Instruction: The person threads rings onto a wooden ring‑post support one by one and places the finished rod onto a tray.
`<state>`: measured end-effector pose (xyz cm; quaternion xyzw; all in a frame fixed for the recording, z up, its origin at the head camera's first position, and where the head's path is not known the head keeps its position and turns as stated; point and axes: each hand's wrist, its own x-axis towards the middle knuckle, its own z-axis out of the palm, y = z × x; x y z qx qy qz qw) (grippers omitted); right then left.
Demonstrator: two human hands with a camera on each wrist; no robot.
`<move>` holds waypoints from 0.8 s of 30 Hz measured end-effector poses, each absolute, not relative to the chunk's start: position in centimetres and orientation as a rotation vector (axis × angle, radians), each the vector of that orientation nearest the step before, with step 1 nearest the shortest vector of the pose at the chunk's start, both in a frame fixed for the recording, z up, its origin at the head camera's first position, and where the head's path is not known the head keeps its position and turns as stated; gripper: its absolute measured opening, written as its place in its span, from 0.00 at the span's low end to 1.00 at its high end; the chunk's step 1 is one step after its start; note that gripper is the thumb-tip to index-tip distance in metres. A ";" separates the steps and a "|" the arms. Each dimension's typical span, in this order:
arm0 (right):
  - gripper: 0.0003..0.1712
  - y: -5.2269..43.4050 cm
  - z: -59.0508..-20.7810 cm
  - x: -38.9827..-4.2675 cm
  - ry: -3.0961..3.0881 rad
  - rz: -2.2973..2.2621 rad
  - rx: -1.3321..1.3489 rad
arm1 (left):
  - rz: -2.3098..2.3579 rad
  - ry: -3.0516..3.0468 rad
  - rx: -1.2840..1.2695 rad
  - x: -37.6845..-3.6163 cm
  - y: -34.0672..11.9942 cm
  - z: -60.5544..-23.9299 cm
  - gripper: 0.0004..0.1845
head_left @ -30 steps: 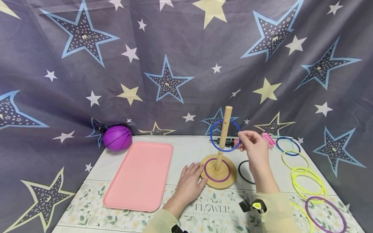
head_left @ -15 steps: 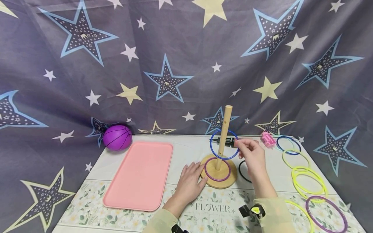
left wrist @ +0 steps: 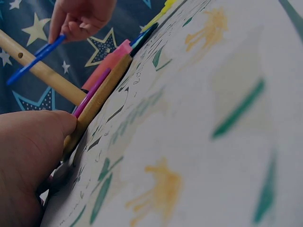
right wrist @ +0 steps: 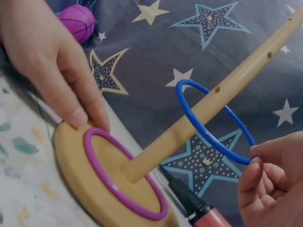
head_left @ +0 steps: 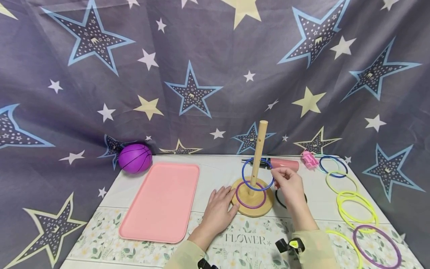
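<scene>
Blue ring (head_left: 256,174) threaded on wooden peg (head_left: 258,152), low above the base (head_left: 250,210), pinched at its rim by right hand (head_left: 289,184). Purple ring (head_left: 250,196) flat on base around peg. Left hand (head_left: 219,209) spread, fingertips pressing base edge. "FLOWER" printed on counter (head_left: 215,175) cloth before the peg.

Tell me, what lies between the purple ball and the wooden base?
The pink tray lies between the purple ball and the wooden base, as the head view shows.
</scene>
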<state>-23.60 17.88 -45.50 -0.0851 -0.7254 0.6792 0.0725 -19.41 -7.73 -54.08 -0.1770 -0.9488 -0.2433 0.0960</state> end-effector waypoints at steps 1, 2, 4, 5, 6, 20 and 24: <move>0.16 17.9 -45.7 -23.6 -2.196 2.038 -0.252 | -0.723 -2.810 -0.523 -19.4 -7.7 -54.1 0.31; 0.16 18.0 -45.8 -23.6 -2.212 2.033 -0.246 | -0.724 -2.809 -0.522 -19.4 -7.7 -54.1 0.31; 0.16 18.1 -46.2 -23.7 -2.238 2.026 -0.241 | -0.730 -2.808 -0.521 -19.4 -7.8 -54.0 0.31; 0.16 18.1 -46.3 -23.8 -2.249 2.022 -0.239 | -0.734 -2.806 -0.522 -19.4 -7.8 -54.0 0.31; 0.16 18.1 -46.5 -23.8 -2.261 2.021 -0.238 | -0.738 -2.807 -0.522 -19.4 -7.8 -54.0 0.31; 0.12 18.2 -48.0 -24.1 -2.420 1.946 -0.265 | -0.752 -2.807 -0.537 -19.4 -7.7 -54.0 0.31; 0.11 18.1 -48.5 -24.3 -2.471 1.906 -0.256 | -0.753 -2.811 -0.537 -19.4 -7.8 -54.0 0.31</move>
